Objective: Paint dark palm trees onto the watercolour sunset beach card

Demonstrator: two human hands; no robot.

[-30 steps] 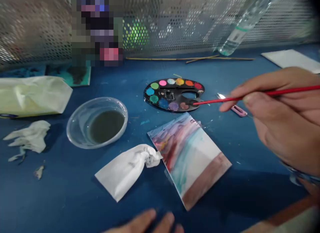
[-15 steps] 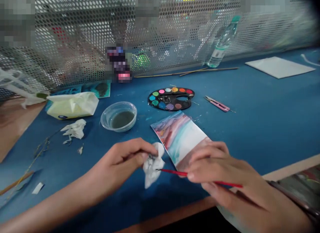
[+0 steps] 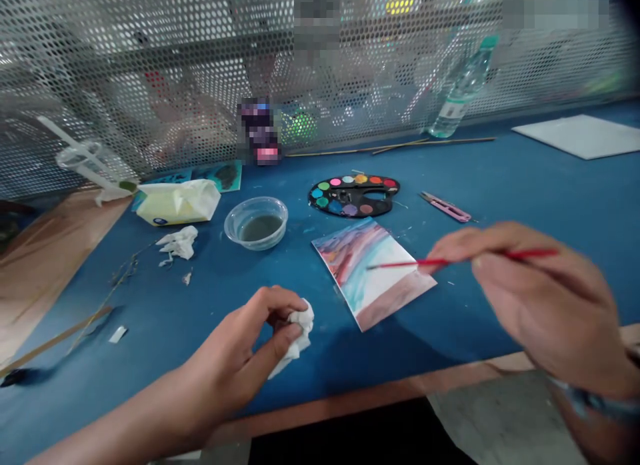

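Note:
Pinched between the thumb and fingers of my left hand (image 3: 260, 338) is a crumpled white tissue (image 3: 301, 328), close to the table's front edge. My right hand (image 3: 530, 285) is closed round a thin red paintbrush (image 3: 440, 260). Its dark tip points left over a small painted canvas (image 3: 373, 272); whether the tip touches the surface I cannot tell. Blue, red, teal and brown bands cover the canvas, with a white patch in the middle. Just behind it lies a black paint palette (image 3: 345, 197) with several coloured wells. Left of that stands a clear bowl of murky water (image 3: 257, 224).
A tissue pack (image 3: 177, 204) and a used tissue (image 3: 179, 242) lie at the left. Pink thread snips (image 3: 447, 207) rest right of the palette. A water bottle (image 3: 463, 92) leans on the perforated metal screen (image 3: 190, 72). A white board (image 3: 583, 135) lies at the far right.
My right hand has moved right and up, carrying the brush off the tissue to above the canvas. My left hand has drawn slightly away, the tissue now bunched tighter. The view has shifted a little left.

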